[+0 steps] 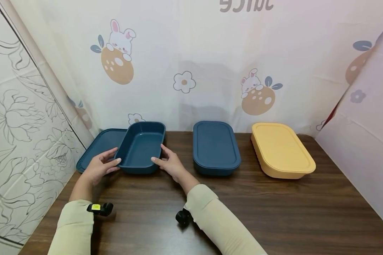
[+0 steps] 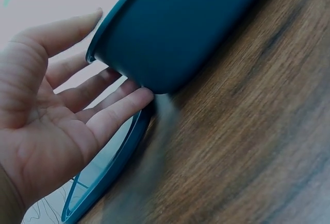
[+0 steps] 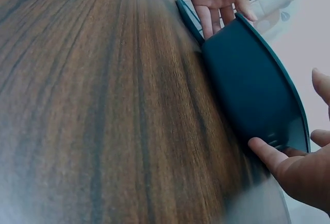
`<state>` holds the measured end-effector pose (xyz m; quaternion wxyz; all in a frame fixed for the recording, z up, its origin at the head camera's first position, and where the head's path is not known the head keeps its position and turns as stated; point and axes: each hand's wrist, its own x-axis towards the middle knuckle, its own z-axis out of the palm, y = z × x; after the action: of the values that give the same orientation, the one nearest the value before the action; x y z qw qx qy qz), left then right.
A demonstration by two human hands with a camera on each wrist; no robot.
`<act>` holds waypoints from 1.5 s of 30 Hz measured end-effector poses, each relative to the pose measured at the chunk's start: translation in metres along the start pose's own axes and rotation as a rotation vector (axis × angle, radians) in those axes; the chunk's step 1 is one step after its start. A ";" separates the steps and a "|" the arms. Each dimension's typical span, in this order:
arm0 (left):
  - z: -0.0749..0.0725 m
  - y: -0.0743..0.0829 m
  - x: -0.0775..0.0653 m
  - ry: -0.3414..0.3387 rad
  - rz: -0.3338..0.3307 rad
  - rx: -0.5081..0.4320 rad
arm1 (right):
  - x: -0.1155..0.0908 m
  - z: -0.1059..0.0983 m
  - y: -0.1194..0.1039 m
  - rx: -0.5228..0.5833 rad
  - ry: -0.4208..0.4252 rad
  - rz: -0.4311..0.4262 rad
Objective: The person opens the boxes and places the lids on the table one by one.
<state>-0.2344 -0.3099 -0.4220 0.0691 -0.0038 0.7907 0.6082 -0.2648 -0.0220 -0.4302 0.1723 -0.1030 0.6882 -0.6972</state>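
Note:
An open dark blue food container [image 1: 139, 163] stands on the table, its inside bare. My left hand [image 1: 99, 166] is at its left front corner; in the left wrist view, the lower fingertips [image 2: 142, 96] touch the outer wall and the thumb stands off above the rim. At the right front corner is my right hand [image 1: 171, 163], with a fingertip [image 3: 256, 144] against the outer wall in the right wrist view and the thumb raised off the rim. A dark blue lid [image 1: 95, 150] lies left of the container, partly hidden behind it and the left hand.
To the right stand a lidded dark blue container [image 1: 215, 147] and a lidded yellow container [image 1: 282, 148]. Behind them hangs a printed curtain [image 1: 207, 53]. A floral panel [image 1: 16, 124] borders the brown wooden table [image 1: 274, 212] on the left.

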 end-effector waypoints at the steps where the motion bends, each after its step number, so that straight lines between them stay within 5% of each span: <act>1: 0.001 0.000 -0.001 0.010 0.001 0.002 | 0.000 0.000 0.000 -0.009 0.002 -0.005; 11: 0.010 0.005 -0.007 0.216 0.053 0.101 | -0.011 0.002 -0.003 -0.129 0.118 -0.052; 22: 0.021 0.013 -0.019 0.431 0.232 0.490 | -0.025 -0.002 -0.010 -0.237 0.142 -0.063; 27: 0.026 0.017 -0.023 0.473 0.316 0.635 | -0.031 -0.003 -0.011 -0.279 0.135 -0.056; 36: 0.037 0.019 -0.031 0.537 0.435 0.754 | -0.041 -0.004 -0.011 -0.310 0.088 -0.059; 45: 0.044 0.021 -0.040 0.512 0.492 0.826 | -0.048 -0.009 -0.012 -0.380 0.070 -0.118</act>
<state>-0.1918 -0.2657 -0.4081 -0.2744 0.0607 0.9330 0.2246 -0.2253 0.0050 -0.4140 0.0846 -0.1492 0.8057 -0.5670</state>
